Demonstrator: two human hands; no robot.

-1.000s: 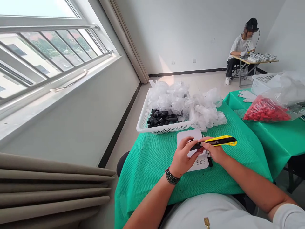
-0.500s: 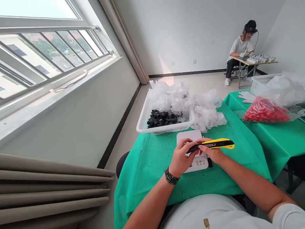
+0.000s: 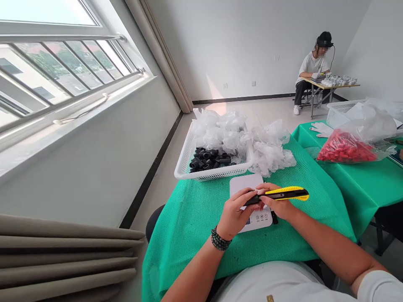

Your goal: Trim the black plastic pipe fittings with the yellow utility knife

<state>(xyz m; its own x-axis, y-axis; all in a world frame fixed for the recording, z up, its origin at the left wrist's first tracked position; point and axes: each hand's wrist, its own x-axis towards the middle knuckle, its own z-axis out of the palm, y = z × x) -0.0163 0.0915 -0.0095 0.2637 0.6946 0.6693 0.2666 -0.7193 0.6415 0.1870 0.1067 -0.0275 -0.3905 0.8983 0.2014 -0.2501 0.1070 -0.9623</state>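
My right hand (image 3: pixel 277 205) is closed around a yellow and black utility knife (image 3: pixel 288 193), its handle end pointing right. In my left hand (image 3: pixel 233 213) a black plastic fitting (image 3: pixel 252 200) is gripped, much of it covered by the fingers. The knife's front end meets the fitting between both hands; the blade itself cannot be made out. Both hands are over a white digital scale (image 3: pixel 241 184) with round buttons along its near edge. A small black piece (image 3: pixel 275 218) lies at the scale's right side.
Behind the scale stands a white basket (image 3: pixel 179 171) holding black pipe fittings (image 3: pixel 209 159) and crumpled clear bags (image 3: pixel 220 128). More bags (image 3: pixel 270 149) lie beside it on the green cloth (image 3: pixel 195 218). A bag of red parts (image 3: pixel 346 149) rests rightward. A person (image 3: pixel 311 67) sits at a far table.
The view has shifted slightly, so the scene sits a little further left. My hands still hold the knife and fitting together, with the fingers slightly rearranged.
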